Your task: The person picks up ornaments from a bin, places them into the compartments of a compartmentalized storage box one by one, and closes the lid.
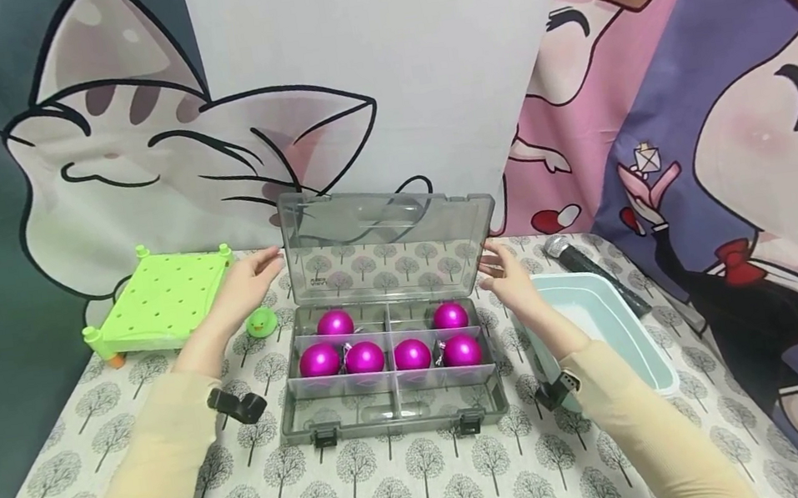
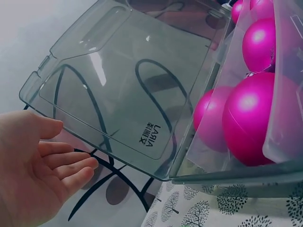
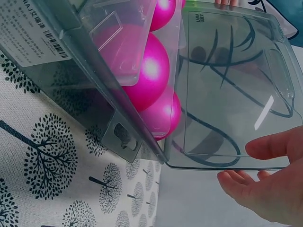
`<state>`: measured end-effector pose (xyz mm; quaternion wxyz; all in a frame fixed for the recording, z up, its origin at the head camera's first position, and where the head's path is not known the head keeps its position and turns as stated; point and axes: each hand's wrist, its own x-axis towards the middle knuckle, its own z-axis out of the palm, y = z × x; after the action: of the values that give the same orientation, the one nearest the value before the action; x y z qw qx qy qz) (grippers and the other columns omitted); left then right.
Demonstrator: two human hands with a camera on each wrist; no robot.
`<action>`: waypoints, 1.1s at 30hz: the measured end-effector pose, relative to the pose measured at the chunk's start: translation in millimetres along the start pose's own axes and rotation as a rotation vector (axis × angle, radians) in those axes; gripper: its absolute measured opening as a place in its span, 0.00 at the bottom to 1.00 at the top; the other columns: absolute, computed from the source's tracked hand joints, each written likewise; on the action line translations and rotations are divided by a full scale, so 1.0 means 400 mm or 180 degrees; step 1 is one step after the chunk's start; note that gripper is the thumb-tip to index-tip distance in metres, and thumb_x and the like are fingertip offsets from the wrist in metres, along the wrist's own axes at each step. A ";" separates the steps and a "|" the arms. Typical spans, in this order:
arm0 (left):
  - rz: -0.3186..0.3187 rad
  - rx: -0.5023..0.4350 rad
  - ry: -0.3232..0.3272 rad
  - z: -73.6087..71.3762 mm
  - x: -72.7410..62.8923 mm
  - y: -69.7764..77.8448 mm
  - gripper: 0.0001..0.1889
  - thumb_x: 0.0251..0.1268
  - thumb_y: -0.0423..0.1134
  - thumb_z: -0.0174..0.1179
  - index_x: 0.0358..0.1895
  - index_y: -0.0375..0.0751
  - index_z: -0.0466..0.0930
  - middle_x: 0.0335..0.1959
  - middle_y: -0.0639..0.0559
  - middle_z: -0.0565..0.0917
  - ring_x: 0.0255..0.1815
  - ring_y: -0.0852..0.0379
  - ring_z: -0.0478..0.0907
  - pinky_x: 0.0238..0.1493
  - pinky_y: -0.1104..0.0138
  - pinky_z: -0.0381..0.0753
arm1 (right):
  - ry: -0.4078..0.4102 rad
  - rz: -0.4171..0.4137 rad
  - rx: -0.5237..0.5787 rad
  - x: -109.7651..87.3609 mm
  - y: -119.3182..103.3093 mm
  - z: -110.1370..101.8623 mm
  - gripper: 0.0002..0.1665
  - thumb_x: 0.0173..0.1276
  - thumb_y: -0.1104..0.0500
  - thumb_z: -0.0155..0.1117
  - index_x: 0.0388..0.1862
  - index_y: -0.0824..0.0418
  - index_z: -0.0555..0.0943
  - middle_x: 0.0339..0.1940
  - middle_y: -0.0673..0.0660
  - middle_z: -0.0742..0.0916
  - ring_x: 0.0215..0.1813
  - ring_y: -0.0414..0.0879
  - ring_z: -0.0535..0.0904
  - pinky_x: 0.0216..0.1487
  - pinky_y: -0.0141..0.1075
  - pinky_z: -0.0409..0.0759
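Observation:
A clear grey plastic compartment box [image 1: 396, 428] lies on the patterned cloth, its see-through lid [image 1: 386, 238] raised at the back. Several shiny magenta ornament balls [image 1: 336, 323] sit in its back and middle rows; the front row holds none. My left hand [image 1: 247, 286] is beside the lid's left edge, its fingers loosely extended and holding nothing in the left wrist view. At the lid's right edge is my right hand [image 1: 512, 280]. In the right wrist view its thumb [image 3: 270, 145] overlaps the lid's inner side and its fingers lie beyond the edge, with a gap between.
Left of the box are a green perforated stand [image 1: 166, 296] with short legs and a small green toy duck [image 1: 261, 323]. On the right lie a pale blue tray [image 1: 656, 362] and a black microphone [image 1: 591, 267]. Printed curtains [image 1: 388, 48] hang behind the table.

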<state>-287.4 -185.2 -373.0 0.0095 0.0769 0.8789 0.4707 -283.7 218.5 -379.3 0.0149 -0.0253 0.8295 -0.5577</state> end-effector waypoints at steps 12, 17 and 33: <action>0.0180 -0.0076 -0.0001 0.007 -0.007 -0.007 0.27 0.79 0.43 0.42 0.72 0.28 0.59 0.71 0.31 0.65 0.70 0.33 0.65 0.73 0.45 0.63 | 0.0039 -0.0076 0.0000 -0.016 0.009 -0.005 0.32 0.64 0.78 0.43 0.69 0.78 0.59 0.69 0.77 0.69 0.72 0.67 0.66 0.74 0.53 0.66; 0.0225 -0.0145 -0.0094 0.003 -0.022 -0.010 0.27 0.80 0.42 0.42 0.72 0.28 0.57 0.69 0.29 0.68 0.64 0.32 0.73 0.69 0.46 0.70 | 0.0027 -0.0064 -0.0041 -0.021 0.016 -0.019 0.30 0.67 0.77 0.42 0.70 0.77 0.61 0.68 0.76 0.71 0.71 0.66 0.67 0.74 0.52 0.66; 0.0239 0.0104 -0.0007 0.014 -0.064 -0.027 0.27 0.79 0.46 0.43 0.71 0.30 0.61 0.62 0.31 0.76 0.54 0.36 0.79 0.30 0.61 0.83 | -0.0097 -0.0025 0.0163 -0.037 0.023 -0.026 0.31 0.66 0.77 0.39 0.69 0.81 0.60 0.68 0.78 0.70 0.71 0.68 0.66 0.74 0.52 0.65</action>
<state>-262.9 -190.0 -386.4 -0.0084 0.1105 0.8829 0.4562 -269.6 232.5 -383.7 0.0260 -0.0366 0.8145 -0.5785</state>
